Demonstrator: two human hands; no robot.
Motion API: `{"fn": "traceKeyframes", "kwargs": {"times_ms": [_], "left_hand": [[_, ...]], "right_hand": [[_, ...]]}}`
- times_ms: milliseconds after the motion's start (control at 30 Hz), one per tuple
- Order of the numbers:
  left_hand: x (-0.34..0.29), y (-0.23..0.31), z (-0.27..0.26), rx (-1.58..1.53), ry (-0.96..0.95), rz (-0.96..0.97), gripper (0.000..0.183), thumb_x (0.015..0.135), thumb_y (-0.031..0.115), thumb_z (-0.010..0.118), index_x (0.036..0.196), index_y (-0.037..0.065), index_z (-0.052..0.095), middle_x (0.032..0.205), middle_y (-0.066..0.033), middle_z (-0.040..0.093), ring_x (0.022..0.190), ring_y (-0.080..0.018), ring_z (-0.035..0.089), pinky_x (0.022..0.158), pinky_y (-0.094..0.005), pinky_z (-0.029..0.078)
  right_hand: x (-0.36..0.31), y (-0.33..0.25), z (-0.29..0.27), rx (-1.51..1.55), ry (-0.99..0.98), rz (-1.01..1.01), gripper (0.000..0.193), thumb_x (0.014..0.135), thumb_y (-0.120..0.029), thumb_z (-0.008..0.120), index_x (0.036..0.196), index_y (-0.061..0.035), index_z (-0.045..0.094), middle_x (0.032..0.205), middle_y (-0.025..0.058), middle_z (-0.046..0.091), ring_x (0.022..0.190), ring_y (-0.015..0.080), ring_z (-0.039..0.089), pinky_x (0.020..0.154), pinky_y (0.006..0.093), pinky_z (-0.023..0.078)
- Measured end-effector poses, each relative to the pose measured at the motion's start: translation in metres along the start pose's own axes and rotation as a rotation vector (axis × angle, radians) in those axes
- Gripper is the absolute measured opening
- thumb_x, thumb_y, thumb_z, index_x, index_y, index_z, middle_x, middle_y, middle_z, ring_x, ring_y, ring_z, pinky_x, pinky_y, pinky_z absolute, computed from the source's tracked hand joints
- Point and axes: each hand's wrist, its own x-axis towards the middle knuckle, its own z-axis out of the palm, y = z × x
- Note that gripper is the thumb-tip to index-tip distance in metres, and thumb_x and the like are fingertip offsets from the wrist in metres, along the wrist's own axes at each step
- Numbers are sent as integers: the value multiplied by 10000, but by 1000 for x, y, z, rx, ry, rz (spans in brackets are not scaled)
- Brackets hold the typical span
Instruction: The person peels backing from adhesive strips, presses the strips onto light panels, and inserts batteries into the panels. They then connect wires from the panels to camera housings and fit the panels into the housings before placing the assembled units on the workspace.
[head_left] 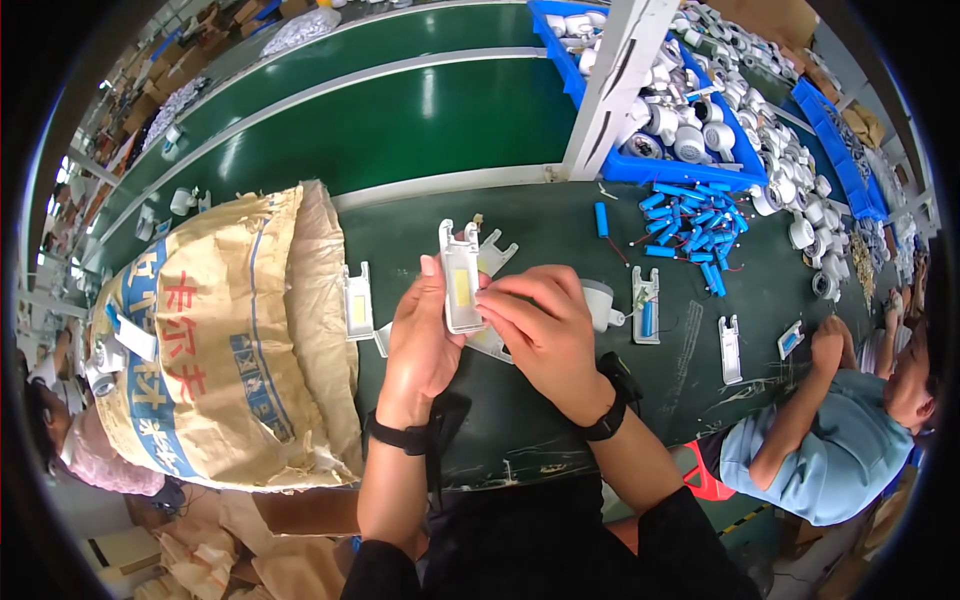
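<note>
My left hand is closed around a white plastic lamp housing, held upright with a yellow LED strip inside and two prongs at its top. Against the housing's lower right edge, the bent fingers of my right hand are pressed together; whether they pinch a small part is hidden. More housings lie on the table behind my hands, partly covered. A similar housing rests left of my left hand. Right of my right hand are a round white lamp head and a housing with a blue cylindrical battery in it.
A large tan woven sack stands at the left. Wired blue batteries lie heaped at the right, below a blue bin of white lamp heads. A white post rises beside it. A co-worker sits at the right.
</note>
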Motion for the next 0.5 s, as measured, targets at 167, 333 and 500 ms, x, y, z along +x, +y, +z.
{"fn": "traceKeyframes", "kwargs": {"times_ms": [167, 333, 500], "left_hand": [[0, -3, 4, 72, 12, 55, 527, 1088, 465, 454, 1423, 70, 554, 1067, -71, 692, 923, -122, 653, 827, -270, 540], [0, -6, 0, 68, 28, 64, 529, 1076, 474, 487, 1418, 77, 567, 1039, -49, 691, 918, -100, 646, 796, -246, 532], [0, -9, -10, 123, -31, 44, 557, 1081, 474, 463, 1480, 89, 517, 1053, -47, 695, 921, -109, 666, 800, -259, 565]], "right_hand": [[-2, -1, 6, -81, -29, -53, 272, 721, -24, 837, 975, -112, 796, 976, -14, 710, 900, 226, 615, 767, 340, 527], [-2, -3, 9, -99, -34, -99, 271, 709, -4, 839, 960, -94, 789, 971, -3, 711, 879, 224, 634, 750, 339, 528], [-3, -4, 11, -89, -17, -142, 284, 688, 34, 833, 943, -75, 776, 955, 14, 704, 845, 231, 648, 727, 344, 530]]}}
